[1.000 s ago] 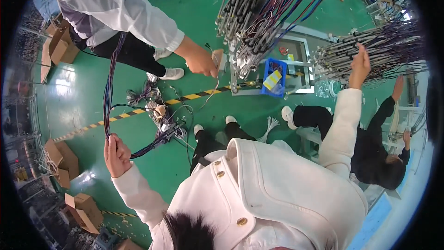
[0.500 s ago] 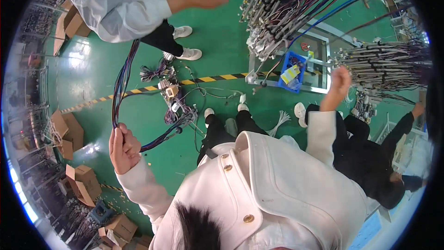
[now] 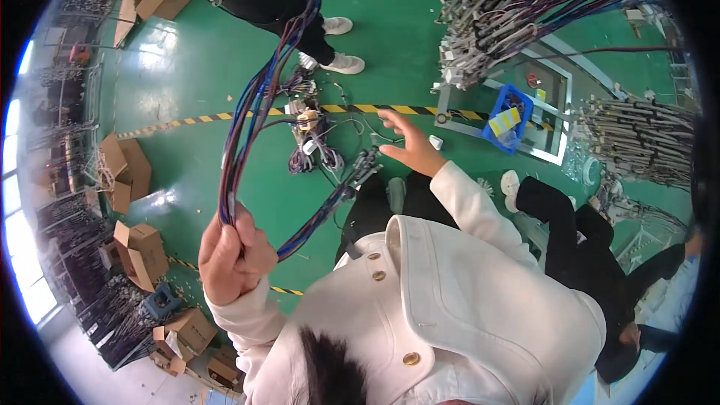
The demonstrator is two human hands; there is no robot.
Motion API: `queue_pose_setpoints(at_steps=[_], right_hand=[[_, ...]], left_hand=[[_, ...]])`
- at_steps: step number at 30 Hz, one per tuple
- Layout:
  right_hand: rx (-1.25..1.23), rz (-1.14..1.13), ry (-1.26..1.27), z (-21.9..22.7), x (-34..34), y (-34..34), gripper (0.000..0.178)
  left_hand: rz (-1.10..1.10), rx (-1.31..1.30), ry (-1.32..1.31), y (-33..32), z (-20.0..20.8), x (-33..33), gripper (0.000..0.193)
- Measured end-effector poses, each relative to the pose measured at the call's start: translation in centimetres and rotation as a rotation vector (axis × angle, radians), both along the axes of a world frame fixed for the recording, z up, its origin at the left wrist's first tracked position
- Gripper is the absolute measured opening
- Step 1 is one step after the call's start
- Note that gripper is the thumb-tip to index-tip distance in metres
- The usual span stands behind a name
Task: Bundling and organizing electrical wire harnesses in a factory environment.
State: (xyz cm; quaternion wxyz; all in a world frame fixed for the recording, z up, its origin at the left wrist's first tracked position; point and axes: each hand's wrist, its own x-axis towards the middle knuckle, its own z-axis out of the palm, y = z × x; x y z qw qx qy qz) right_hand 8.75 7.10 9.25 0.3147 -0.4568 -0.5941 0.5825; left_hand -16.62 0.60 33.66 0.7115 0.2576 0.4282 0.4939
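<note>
My left hand (image 3: 234, 259) is closed round a bundle of blue, red and dark wires (image 3: 259, 116), part of a wire harness. From the fist the bundle runs up toward a co-worker, and its other end bends down and right to a cluster of grey connectors (image 3: 364, 169). My right hand (image 3: 409, 146) is open, fingers apart and holding nothing, just right of that cluster. More coiled harnesses (image 3: 315, 146) with a cream connector lie beyond on the green floor.
A co-worker in black trousers (image 3: 274, 4) stands at the far left. Thick harness bundles (image 3: 630, 131) hang at the right, near a metal frame (image 3: 559, 150) and a blue bin (image 3: 491, 135). Another person in black (image 3: 592, 270) is at my right. Cardboard boxes (image 3: 142, 255) stand left.
My right hand has come left from the hanging bundles to the connector cluster. The held wires have shifted right and now stretch upward. The co-worker's bare hand has left the view.
</note>
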Motion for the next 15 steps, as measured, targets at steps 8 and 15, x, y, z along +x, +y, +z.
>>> queue_pose_setpoints(at_steps=[8,15], right_hand=[[0.003,0.561,-0.071,-1.4,-7.0,4.4,0.058],[0.118,0.379,0.216,6.3,-8.9,2.8,0.06]], left_hand=[[0.043,0.042,0.132,-1.3,1.8,0.0,0.027],[-0.066,-0.022,0.094,-1.7,0.8,0.5,0.021]])
